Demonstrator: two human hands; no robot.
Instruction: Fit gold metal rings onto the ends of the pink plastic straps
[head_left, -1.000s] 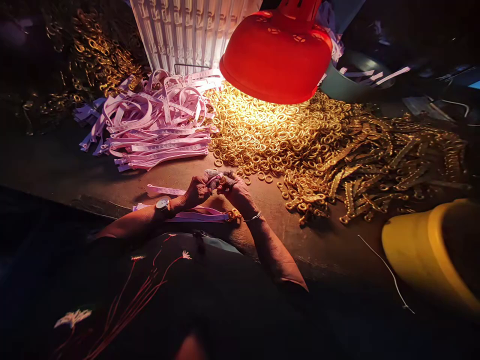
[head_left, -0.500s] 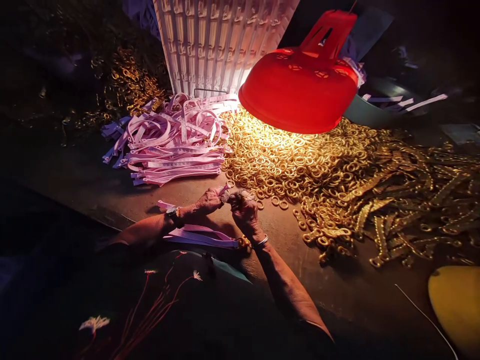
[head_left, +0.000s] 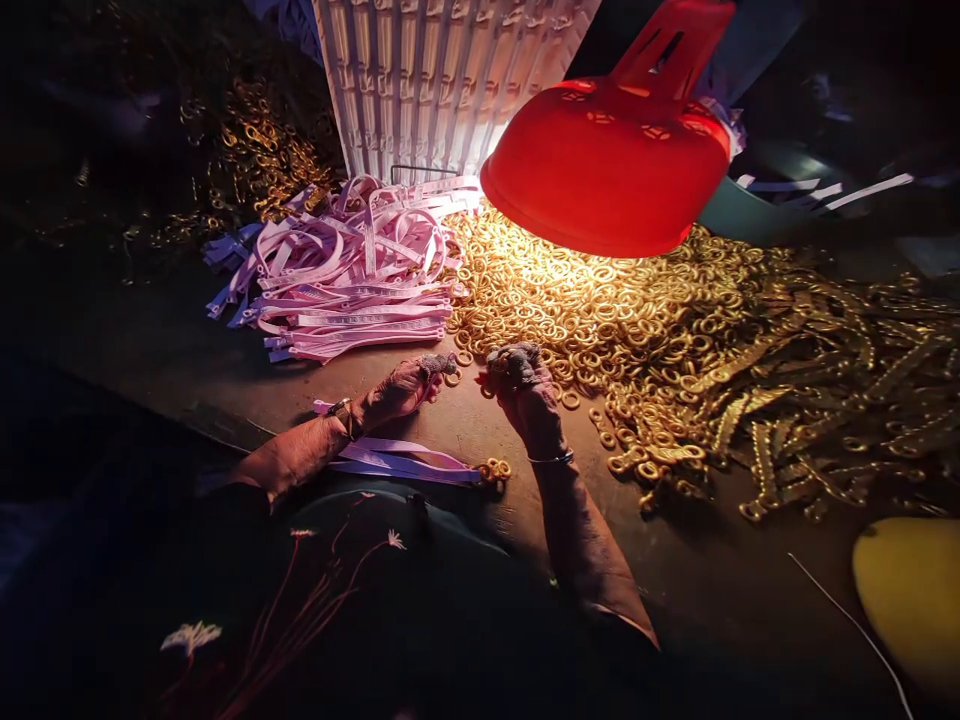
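My left hand (head_left: 409,388) is closed in a pinch, with a gold ring (head_left: 452,378) at its fingertips. A pink strap (head_left: 322,407) shows behind the left wrist and seems to run under that hand; its middle is hidden. To the right, apart from it, my right hand (head_left: 525,385) pinches another gold ring (head_left: 487,390) between thumb and finger. Both hands have wrappings on some fingers. Below them lie several pink straps with gold rings (head_left: 495,470) at their right ends.
A heap of gold rings (head_left: 585,320) spreads beneath a low red lamp (head_left: 607,170). Pink straps (head_left: 360,320) are piled at the left, before a ribbed translucent panel (head_left: 442,90). Textured gold strips (head_left: 817,400) lie at the right, above a yellow object (head_left: 907,610).
The hands were together and have come apart, the right one moving rightward. Gold rings now show at the fingertips of both. The view has shifted slightly.
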